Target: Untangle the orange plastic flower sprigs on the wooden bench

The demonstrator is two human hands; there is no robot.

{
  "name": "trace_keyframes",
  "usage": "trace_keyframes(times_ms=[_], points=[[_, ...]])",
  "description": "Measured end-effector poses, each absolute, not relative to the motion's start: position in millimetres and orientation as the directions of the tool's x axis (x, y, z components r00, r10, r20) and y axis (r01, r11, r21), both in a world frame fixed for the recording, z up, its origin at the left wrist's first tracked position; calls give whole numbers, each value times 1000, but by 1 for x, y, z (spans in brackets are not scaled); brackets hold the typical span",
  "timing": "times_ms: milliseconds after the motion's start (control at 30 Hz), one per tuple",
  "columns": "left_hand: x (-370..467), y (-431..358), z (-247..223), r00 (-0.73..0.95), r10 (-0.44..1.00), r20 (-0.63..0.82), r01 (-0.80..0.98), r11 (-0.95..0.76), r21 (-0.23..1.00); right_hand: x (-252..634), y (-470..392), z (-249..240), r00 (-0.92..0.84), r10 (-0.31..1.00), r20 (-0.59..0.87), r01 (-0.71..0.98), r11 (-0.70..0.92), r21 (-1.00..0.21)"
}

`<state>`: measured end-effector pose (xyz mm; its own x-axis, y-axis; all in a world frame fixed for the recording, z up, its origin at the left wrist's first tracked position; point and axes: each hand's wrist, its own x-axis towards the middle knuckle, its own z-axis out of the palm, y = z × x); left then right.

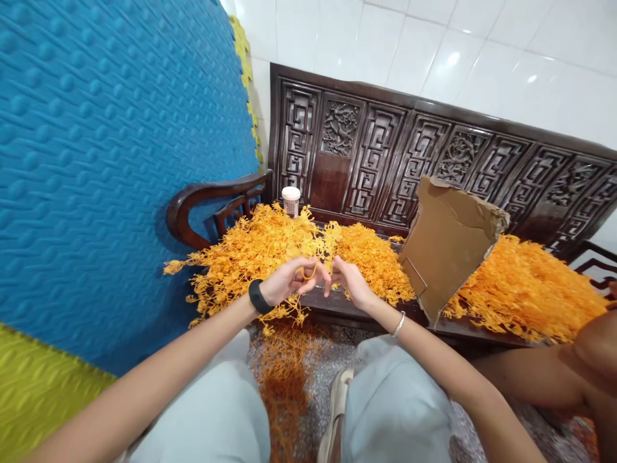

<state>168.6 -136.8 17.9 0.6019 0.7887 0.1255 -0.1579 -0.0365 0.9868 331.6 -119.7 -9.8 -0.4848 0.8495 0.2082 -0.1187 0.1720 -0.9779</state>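
Note:
My left hand (294,280), with a black band at its wrist, is closed on a branching orange plastic piece (329,238); a thin orange strand loops by its curled fingers. My right hand (354,283), wearing a silver bracelet, meets it from the other side. Its thumb and fingertips are drawn together at the lower edge of the same piece, and what they pinch is too small to make out. Behind the left hand rises a tangled heap of similar orange pieces (241,251). A second, denser orange heap (371,260) lies behind the right hand.
A carved dark wooden bench (332,183) bears the heaps and a white lidded tub (291,200). A cardboard sheet (446,238) separates off another orange heap (525,296). At right, another person's arm (535,376) shows. Orange strands (284,379) litter the floor; blue matting (120,161) stands left.

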Motion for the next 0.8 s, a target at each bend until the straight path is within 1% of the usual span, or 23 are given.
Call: trace_keyframes(times_ms=[33,100,200,333,500,667,800], points=[[169,-136,17,603,789,118,-138,-42,990,332,-119,-10,-506,839,198,-139,147,-979],[170,-135,15,593,799,100,-108,-44,993,335,-118,-9,-505,838,206,-153,148,-977],[172,-133,12,535,840,85,-86,-47,995,339,-115,-9,-430,870,240,-138,199,-970],[172,-129,9,441,893,89,-96,-52,994,344,-106,-13,-360,896,258,-99,239,-966],[169,-125,8,335,941,42,-133,3,991,350,-103,-12,-387,884,263,-42,268,-963],[168,-127,7,260,966,11,-94,14,995,356,-100,-9,-354,899,260,74,304,-950],[176,-131,2,231,966,-118,-97,143,985,354,-90,-19,-239,942,237,217,290,-932]])
